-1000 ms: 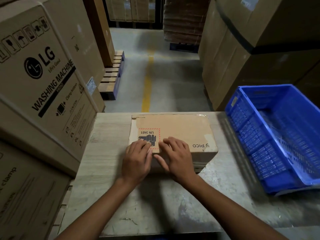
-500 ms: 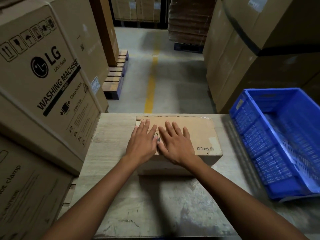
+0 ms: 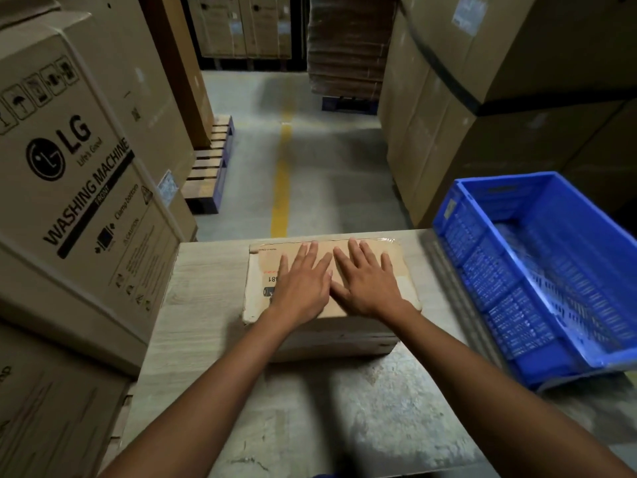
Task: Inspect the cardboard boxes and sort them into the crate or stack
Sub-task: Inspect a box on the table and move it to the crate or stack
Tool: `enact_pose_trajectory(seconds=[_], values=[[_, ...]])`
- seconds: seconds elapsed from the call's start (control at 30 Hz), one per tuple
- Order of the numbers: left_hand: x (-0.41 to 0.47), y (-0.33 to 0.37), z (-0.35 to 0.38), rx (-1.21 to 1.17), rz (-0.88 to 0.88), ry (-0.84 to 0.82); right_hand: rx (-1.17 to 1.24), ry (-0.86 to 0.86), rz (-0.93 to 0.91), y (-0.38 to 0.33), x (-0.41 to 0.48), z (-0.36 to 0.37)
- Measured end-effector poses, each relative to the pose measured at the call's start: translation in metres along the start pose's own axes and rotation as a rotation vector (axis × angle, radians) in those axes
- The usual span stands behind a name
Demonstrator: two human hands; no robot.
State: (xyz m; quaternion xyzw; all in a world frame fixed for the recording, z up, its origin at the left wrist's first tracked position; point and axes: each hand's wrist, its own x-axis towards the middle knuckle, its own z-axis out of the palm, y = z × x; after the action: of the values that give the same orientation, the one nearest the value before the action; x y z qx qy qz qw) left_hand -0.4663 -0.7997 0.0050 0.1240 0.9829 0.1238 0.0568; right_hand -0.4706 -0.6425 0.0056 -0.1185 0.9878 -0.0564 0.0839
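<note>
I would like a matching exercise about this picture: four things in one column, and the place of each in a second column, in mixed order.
Things:
1. small cardboard box
2. blue crate
3. washing machine carton
4. yellow line

Places:
a. on the floor beyond the table
b. under the left hand and the right hand, both flat
c. to the left of the table
d. at the right end of the table

Pairs: 1-b; 2-d; 3-c; 4-a.
</note>
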Motion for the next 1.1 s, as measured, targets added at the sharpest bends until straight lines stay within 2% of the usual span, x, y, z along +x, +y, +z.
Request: enact_pose_trajectory(seconds=[0.1,0.17,0.23,0.33,0.43,0.5,0.63,0.8,0.93,1.1], values=[[0.002,0.001,-0.003,-0.001,-0.008,-0.001,-0.008,-0.034,0.002,-0.001,0.004,-0.007],[-0.002,0.004,-0.005,-0.006,0.008,0.065,-0.007,0.003,0.025,-0.005,0.000,-0.011],[-0.013,0.004,-0.006,-0.010,0.085,0.189,-0.020,0.117,0.029,-0.010,-0.013,-0.013],[-0.039,0.001,0.006,-0.094,0.208,0.431,0.035,0.352,-0.058,-0.013,-0.037,0.001],[-0.060,-0.001,0.023,-0.143,0.213,0.437,0.138,0.534,-0.131,-0.009,-0.052,0.029],[-0.062,-0.001,0.028,-0.113,0.201,0.410,0.176,0.582,-0.153,-0.009,-0.054,0.038],[-0.053,0.008,0.020,-0.071,0.178,0.364,0.206,0.564,-0.195,-0.001,-0.052,0.032],[-0.045,0.045,0.021,-0.116,0.230,0.199,0.193,0.503,0.051,0.026,-0.066,0.037],[-0.036,0.061,0.017,-0.092,0.179,0.136,0.176,0.455,0.090,0.028,-0.065,0.040],[-0.009,0.051,-0.002,-0.059,0.206,0.193,0.025,0.367,0.108,0.027,-0.046,0.002]])
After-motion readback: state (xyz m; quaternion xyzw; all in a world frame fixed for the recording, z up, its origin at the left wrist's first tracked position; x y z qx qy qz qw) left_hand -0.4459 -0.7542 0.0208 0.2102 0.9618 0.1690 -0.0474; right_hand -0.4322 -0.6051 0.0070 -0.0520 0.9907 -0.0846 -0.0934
